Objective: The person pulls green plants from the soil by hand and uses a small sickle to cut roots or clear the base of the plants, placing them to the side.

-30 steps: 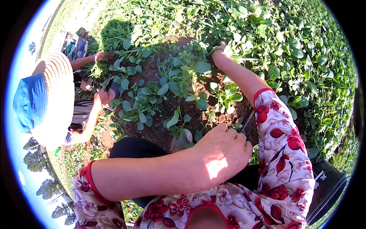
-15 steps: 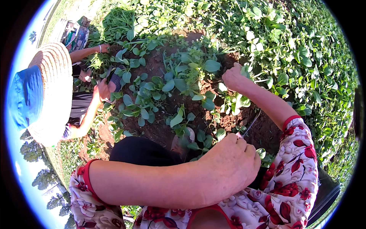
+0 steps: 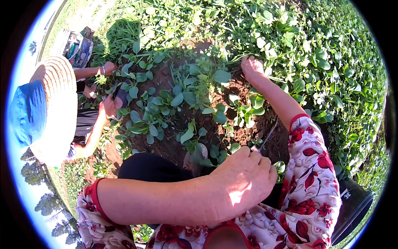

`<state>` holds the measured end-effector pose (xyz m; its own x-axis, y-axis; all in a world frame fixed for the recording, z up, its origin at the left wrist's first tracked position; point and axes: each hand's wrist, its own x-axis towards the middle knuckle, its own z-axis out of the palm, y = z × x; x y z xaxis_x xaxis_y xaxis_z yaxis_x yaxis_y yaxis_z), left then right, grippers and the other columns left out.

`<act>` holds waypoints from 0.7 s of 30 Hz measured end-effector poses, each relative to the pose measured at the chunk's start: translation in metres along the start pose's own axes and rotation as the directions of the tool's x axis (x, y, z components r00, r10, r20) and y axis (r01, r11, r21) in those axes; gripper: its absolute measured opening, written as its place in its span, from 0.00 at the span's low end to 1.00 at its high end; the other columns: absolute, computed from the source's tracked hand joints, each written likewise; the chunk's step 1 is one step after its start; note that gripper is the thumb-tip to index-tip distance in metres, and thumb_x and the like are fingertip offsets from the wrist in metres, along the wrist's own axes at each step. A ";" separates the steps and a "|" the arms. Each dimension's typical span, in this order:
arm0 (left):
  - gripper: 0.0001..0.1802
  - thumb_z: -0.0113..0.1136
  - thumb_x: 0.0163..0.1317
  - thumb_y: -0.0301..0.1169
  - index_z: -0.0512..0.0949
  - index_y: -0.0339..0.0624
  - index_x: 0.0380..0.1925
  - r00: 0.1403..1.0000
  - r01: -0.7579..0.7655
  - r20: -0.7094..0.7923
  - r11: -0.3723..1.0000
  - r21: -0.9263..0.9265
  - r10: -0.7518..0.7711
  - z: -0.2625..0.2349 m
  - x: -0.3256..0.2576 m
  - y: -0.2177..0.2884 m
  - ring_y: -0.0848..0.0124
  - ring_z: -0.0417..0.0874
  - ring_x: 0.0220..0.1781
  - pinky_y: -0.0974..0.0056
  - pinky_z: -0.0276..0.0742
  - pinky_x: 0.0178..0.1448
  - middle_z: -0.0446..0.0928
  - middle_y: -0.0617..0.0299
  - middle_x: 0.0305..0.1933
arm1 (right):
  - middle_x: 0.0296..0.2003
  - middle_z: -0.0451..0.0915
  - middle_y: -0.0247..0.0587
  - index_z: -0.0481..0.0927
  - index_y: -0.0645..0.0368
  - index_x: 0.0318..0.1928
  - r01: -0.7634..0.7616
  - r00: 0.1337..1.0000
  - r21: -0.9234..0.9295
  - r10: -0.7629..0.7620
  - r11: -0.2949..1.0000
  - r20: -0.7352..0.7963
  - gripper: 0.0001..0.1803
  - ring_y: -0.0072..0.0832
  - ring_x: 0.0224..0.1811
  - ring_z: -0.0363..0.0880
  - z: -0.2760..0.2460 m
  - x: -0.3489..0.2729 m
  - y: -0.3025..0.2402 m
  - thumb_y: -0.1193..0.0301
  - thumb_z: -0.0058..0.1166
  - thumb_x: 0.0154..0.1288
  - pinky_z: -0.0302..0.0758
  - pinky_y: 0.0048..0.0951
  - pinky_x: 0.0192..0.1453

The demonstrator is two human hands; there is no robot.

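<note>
My right hand reaches far out to the edge of the dense green leafy plants, and its fingers curl down into a clump of stems there. My left hand is close to my body, closed in a fist around a thin metal blade that points up toward the red soil. Small broad-leaved seedlings grow in the soil between my two hands. Both forearms come out of red floral sleeves.
Another person in a straw hat with a blue cloth crouches at the left, both hands among the seedlings. A patterned bag lies behind them. A black bucket stands at my lower right.
My right hand drew back toward me with the plants, then reached out again to the edge of the green patch. My left hand stayed in place with the blade.
</note>
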<state>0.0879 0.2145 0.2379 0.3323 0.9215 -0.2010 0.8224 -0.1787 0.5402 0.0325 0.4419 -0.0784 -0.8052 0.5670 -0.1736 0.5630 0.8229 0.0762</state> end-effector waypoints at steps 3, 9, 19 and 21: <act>0.11 0.56 0.48 0.30 0.76 0.36 0.30 1.000 0.005 0.014 1.000 -0.006 -0.005 -0.002 0.002 0.004 0.64 0.78 0.34 0.63 0.70 0.39 0.76 0.58 0.29 | 0.40 0.80 0.49 0.82 0.60 0.39 0.108 0.980 0.061 -0.117 0.992 0.159 0.10 0.42 0.42 0.81 -0.020 0.005 0.009 0.73 0.53 0.55 0.77 0.41 0.44; 0.26 0.59 0.46 0.30 0.71 0.31 0.48 0.981 -0.006 0.194 0.999 -0.034 0.013 -0.009 0.009 0.003 0.64 0.77 0.39 0.64 0.70 0.43 0.73 0.57 0.36 | 0.41 0.80 0.44 0.83 0.53 0.40 0.226 0.845 0.182 -0.286 0.957 0.452 0.13 0.38 0.46 0.80 -0.047 -0.038 -0.002 0.70 0.55 0.51 0.75 0.38 0.48; 0.28 0.60 0.43 0.29 0.70 0.32 0.48 0.981 0.010 0.195 1.000 -0.013 -0.008 -0.010 0.011 0.002 0.63 0.78 0.39 0.62 0.71 0.43 0.73 0.56 0.36 | 0.50 0.73 0.43 0.76 0.57 0.46 0.137 0.991 -0.141 -0.135 0.981 0.019 0.13 0.35 0.44 0.78 0.004 0.015 0.026 0.70 0.46 0.62 0.73 0.33 0.44; 0.29 0.61 0.42 0.29 0.70 0.32 0.48 0.984 -0.007 0.176 1.000 0.004 0.006 -0.008 0.013 0.001 0.62 0.78 0.40 0.62 0.71 0.43 0.73 0.56 0.36 | 0.49 0.73 0.40 0.77 0.53 0.48 0.180 0.970 -0.164 -0.148 0.970 0.193 0.14 0.33 0.42 0.79 0.003 0.021 0.037 0.69 0.46 0.62 0.73 0.34 0.42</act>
<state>0.0895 0.2293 0.2423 0.4135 0.8453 -0.3384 0.8220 -0.1866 0.5381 0.0372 0.4842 -0.0823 -0.8281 0.4214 -0.3696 0.3704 0.9063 0.2033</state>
